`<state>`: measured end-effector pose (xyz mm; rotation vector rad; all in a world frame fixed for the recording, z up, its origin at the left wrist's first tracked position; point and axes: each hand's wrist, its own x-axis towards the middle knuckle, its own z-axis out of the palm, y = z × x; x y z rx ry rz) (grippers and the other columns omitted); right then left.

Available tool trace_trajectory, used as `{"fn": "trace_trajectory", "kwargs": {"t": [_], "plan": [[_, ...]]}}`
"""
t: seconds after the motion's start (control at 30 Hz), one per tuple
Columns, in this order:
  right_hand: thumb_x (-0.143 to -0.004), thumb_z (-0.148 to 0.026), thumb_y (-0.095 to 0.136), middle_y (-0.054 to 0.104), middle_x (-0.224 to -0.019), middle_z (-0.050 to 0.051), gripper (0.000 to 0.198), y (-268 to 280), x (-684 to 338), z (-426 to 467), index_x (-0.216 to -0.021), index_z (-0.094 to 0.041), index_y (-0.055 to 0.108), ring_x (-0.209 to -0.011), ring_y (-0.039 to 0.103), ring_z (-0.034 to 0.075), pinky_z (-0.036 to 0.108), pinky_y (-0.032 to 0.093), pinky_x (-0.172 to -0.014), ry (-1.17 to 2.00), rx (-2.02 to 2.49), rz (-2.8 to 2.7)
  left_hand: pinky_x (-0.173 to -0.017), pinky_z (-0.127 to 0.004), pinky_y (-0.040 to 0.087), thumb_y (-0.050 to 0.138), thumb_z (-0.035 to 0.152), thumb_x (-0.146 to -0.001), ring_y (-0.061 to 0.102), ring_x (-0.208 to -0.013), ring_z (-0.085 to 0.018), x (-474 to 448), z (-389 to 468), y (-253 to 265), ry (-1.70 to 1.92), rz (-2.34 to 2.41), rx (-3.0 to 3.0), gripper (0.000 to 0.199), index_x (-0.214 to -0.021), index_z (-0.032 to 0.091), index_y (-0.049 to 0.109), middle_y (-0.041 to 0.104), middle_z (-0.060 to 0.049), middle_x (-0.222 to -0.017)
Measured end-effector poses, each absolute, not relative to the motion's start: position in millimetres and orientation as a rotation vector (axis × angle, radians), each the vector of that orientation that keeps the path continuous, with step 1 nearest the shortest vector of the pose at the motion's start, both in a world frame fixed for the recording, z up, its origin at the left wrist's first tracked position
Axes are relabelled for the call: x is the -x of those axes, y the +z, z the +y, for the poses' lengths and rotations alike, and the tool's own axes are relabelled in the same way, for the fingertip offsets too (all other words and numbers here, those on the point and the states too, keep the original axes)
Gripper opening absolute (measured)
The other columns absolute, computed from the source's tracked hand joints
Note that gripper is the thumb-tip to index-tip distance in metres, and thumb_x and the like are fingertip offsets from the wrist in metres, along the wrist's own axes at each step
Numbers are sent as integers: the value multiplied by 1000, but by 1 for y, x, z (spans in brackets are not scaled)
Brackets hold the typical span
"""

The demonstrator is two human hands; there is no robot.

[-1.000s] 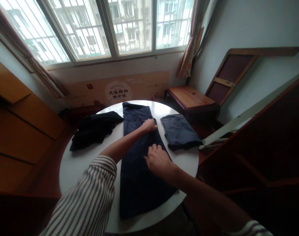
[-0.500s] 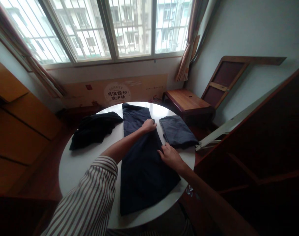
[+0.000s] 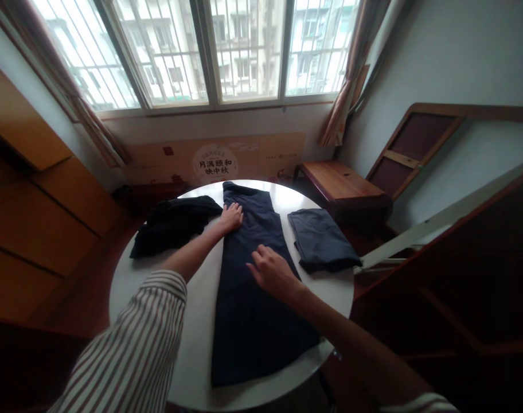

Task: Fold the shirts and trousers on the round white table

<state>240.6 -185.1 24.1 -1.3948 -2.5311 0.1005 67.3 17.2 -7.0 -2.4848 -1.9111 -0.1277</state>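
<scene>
A crumpled black garment (image 3: 171, 223) lies on the left of the round white table (image 3: 192, 327). Beside it, the left hand (image 3: 231, 218) rests flattened on the far left edge of navy trousers (image 3: 248, 327) stretched down the table's middle. The right hand (image 3: 273, 272), thumb apart from half-curled fingers, is above them; contact is unclear. Rightward lies a folded blue-grey garment (image 3: 324, 240).

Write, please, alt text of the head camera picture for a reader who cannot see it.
A person's left hand rests on the far part of a dark blue garment spread on a round white table; the right hand is over the garment's middle. Black clothing lies left, a folded grey-blue garment right.
</scene>
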Motion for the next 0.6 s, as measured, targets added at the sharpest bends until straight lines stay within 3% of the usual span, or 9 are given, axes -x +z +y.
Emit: {"fn": "trace_trajectory", "kwargs": {"t": [0.07,0.13,0.27,0.6], "plan": [[-100,-48,42,55,-135,19,49,15,-212,-175,-127,-10,59,-125,50,29,42,37,-109,189,1089,-2672,-120,-52,14,31,35,-101,24,-148,-28,-55,30,-10,-47,-1955,2455,52,-148,14,40,31,-17,-159],[-97,-60,42,38,-152,23,69,0,-191,-172,-144,-9,46,-141,34,34,50,27,-115,270,925,-2750,-119,-54,14,28,43,-102,24,-149,-30,-49,44,-15,23,-1985,2445,58,-152,14,34,28,-18,-160],[-95,-67,39,14,-162,24,81,-21,-178,-180,-153,-12,33,-151,10,36,55,14,-119,422,858,-2769,-119,-51,14,24,51,-101,24,-149,-29,-50,69,-22,79,-1998,2458,64,-156,19,27,24,-16,-162],[-93,-65,44,3,-163,22,84,-19,-181,-188,-156,-13,26,-151,-2,35,57,7,-120,555,867,-2742,-120,-51,10,16,57,-99,16,-151,-31,-67,119,-26,15,-2084,2435,70,-158,20,22,20,-13,-164]]}}
